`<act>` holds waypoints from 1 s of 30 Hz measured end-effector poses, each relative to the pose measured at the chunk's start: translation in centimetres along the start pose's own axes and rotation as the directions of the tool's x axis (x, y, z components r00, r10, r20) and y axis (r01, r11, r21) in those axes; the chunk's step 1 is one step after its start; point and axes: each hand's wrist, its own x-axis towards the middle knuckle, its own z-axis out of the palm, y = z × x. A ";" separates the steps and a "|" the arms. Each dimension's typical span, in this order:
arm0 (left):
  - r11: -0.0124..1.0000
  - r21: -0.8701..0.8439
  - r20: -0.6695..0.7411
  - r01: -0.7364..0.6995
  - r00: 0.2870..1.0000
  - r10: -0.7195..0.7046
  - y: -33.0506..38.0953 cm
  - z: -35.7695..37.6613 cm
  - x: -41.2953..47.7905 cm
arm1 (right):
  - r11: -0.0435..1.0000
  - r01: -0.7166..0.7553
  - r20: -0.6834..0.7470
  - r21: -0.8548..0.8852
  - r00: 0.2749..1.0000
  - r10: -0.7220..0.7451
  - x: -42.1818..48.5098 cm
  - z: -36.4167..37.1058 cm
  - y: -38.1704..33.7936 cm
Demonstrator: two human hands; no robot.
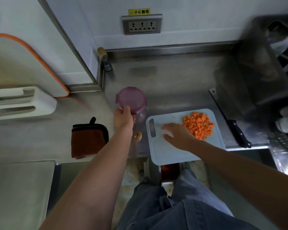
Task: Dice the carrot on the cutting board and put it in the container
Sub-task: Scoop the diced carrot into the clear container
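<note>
A heap of diced carrot (199, 125) lies on the far right part of the pale blue cutting board (169, 155). My right hand (177, 134) rests flat and open on the board, its edge against the left side of the heap. My left hand (123, 117) grips the near rim of the purple lid (130, 99) that sits on a clear container (140, 116), left of the board. A carrot end (138, 136) lies on the counter between my left forearm and the board.
A black-handled knife (229, 120) lies on the steel counter right of the board. A brown cloth (88, 140) sits at the left. White boards lean at far left, a sink with dishes (286, 123) is at far right, wall sockets (141, 24) behind.
</note>
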 end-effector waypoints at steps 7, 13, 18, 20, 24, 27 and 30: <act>0.943 0.148 0.241 -0.299 0.935 0.258 -1.5 0.6 -3.7 | 0.535 -0.062 -0.131 0.842 0.940 0.315 -0.1 -1.7 -1.1; 0.887 0.168 0.309 -0.431 0.877 0.368 -2.7 2.8 -7.2 | 0.526 -0.083 -0.155 0.847 0.907 0.392 -1.6 -4.2 1.5; 0.970 0.213 0.151 -0.121 0.984 0.090 -2.8 5.6 -10.3 | 0.591 -0.051 -0.209 0.805 0.908 0.362 -4.1 -4.5 4.3; 0.964 0.258 0.086 -0.064 0.995 0.043 -2.9 6.7 -11.4 | 0.594 -0.048 -0.204 0.803 0.914 0.351 -4.9 -4.5 5.2; 0.967 0.253 0.078 -0.036 0.997 0.017 -3.2 7.6 -13.1 | 0.569 -0.082 -0.115 0.818 0.946 0.302 -6.3 -4.7 7.0; 0.974 0.217 0.102 -0.068 0.994 0.047 -3.2 8.1 -14.4 | 0.551 -0.113 -0.073 0.827 0.950 0.305 -7.1 -4.7 8.3; 0.987 0.151 0.172 -0.062 0.984 0.035 -3.1 8.8 -15.5 | 0.478 -0.106 -0.082 0.872 0.931 0.357 -7.5 -4.6 9.4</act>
